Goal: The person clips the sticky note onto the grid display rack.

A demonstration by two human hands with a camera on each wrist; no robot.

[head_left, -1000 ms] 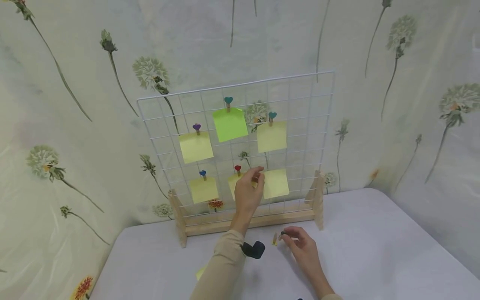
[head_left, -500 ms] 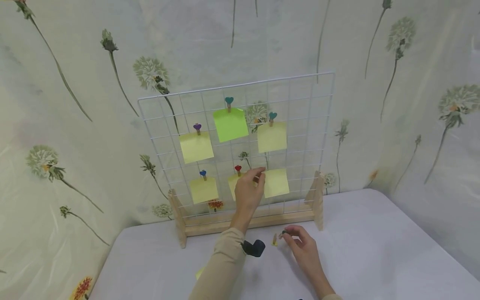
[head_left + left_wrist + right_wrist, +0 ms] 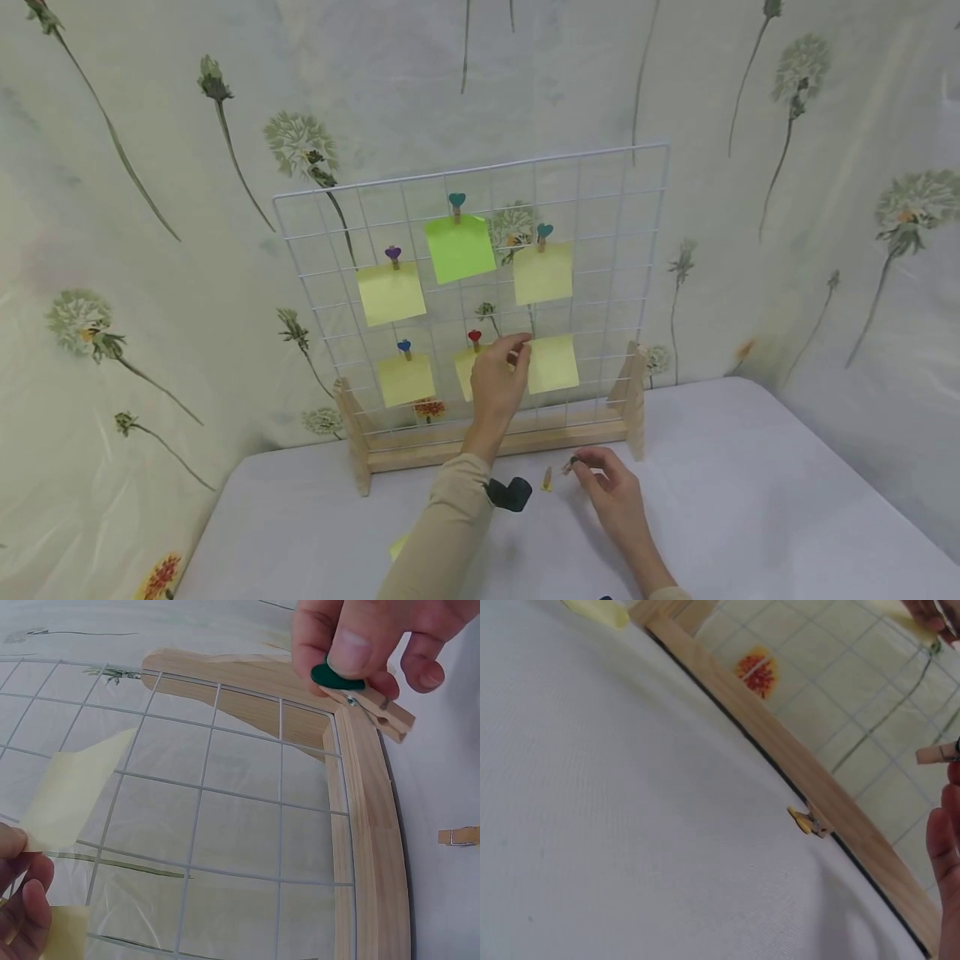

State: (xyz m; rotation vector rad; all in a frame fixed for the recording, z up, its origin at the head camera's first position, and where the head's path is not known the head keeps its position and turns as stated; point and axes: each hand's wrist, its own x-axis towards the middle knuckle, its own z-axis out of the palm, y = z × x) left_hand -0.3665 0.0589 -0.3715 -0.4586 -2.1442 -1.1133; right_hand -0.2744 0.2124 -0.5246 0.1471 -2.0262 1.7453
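At the lower right of the wire grid, my left hand (image 3: 498, 379) pinches a pale yellow sticky note (image 3: 553, 365) by its upper left corner, against the grid (image 3: 600, 317). Lower down, just over the table, my right hand (image 3: 618, 496) holds a small wooden clothespin (image 3: 386, 712) between thumb and fingers. A dark green top (image 3: 330, 677) on that clothespin shows under the thumb. A second clothespin with a yellow top (image 3: 802, 820) lies on the table near the stand's wooden base (image 3: 495, 443).
Heart-topped clothespins hold a green note (image 3: 460, 250) and several yellow ones, including a left note (image 3: 392, 293) and a right note (image 3: 543, 275). My left hand partly covers the red-heart note (image 3: 465, 367). Another yellow paper (image 3: 398, 546) lies by the left sleeve.
My right hand has shifted slightly to the right and up with the clothespin, away from the yellow-topped one. My left hand stays at the note's corner.
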